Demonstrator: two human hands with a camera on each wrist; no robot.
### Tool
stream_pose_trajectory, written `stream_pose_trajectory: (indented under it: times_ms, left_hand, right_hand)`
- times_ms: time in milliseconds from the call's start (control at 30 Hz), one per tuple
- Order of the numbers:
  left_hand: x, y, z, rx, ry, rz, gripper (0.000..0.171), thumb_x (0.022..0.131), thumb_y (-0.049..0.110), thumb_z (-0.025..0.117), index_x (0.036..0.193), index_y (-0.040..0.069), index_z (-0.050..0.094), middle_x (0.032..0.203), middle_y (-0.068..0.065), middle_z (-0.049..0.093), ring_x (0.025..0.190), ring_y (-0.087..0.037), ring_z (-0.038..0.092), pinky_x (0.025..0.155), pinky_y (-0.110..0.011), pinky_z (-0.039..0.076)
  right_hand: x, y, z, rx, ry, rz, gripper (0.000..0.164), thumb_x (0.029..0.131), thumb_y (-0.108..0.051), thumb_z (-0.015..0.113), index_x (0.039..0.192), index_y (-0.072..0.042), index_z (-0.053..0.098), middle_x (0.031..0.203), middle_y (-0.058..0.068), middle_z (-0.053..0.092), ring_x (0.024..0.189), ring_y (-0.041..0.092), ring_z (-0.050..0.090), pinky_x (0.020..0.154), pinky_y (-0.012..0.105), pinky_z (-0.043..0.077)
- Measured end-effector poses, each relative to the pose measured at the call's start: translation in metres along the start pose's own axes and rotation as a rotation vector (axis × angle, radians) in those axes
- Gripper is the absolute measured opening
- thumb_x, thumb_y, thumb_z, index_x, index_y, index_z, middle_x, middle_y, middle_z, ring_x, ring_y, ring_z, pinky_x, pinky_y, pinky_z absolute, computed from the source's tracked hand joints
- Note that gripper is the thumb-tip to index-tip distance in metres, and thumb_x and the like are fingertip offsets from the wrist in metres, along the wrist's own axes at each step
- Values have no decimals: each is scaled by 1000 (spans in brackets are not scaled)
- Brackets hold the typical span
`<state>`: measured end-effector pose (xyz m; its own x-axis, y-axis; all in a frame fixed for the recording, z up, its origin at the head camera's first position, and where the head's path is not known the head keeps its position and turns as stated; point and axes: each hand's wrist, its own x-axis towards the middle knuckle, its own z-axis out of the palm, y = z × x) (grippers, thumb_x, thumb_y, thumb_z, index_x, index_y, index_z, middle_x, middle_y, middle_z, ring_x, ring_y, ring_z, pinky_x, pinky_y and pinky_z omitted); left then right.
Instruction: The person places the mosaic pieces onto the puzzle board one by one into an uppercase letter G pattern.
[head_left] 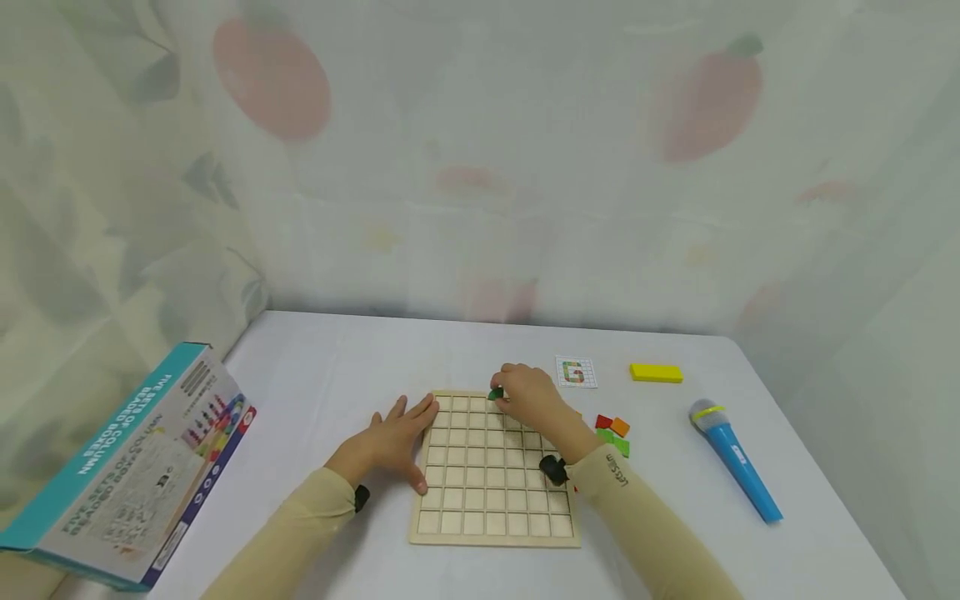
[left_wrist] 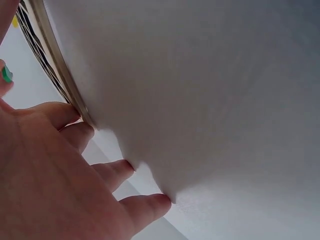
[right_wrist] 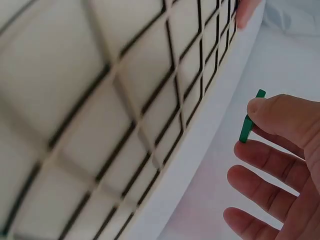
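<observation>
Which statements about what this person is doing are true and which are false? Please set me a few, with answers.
1. The right hand pinches a green tile. True.
2. The left hand holds the microphone. False: it touches the left edge of the board.
3. The microphone lies to the right of the board. True.
4. The board is full of tiles. False: its visible squares are bare.
5. The yellow block sits on the board. False: it lies on the table.
</observation>
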<state>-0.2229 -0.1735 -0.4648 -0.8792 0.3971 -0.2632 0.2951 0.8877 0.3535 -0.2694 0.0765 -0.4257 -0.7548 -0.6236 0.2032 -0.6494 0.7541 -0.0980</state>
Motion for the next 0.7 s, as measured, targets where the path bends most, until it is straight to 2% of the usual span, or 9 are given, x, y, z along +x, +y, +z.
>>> stream_pose_trajectory:
  times_ms: [200,333,700]
  left_hand:
    - [-2,2,-2,4,-4,3,131,43,53,85,149,15,18,155,-2,7,137,-45,2,95,-74,10]
    - [-5,4,-4,2,-8,9,130,44,52,86,149,14,18,155,-3,8,137,-46,3,95,-74,11]
    - [-5,4,-5,6,-14,11,130,45,52,85,149,14,18,155,-4,8,137,-46,3,94,-74,11]
  right_hand:
    - [14,-29,13,-64,-53,-50,14,82,-23,70,94,-16,69,84,-6,59,71,10,56,55,22,45]
    - [20,-41,21,-68,-121,-38,15,83,-25,70,95,-17,69,84,-6,59,72,9,56,57,23,46]
    - [24,-47,33,-64,-184,-3,18,82,-30,70,97,-19,69,85,-9,58,73,7,55,61,24,46]
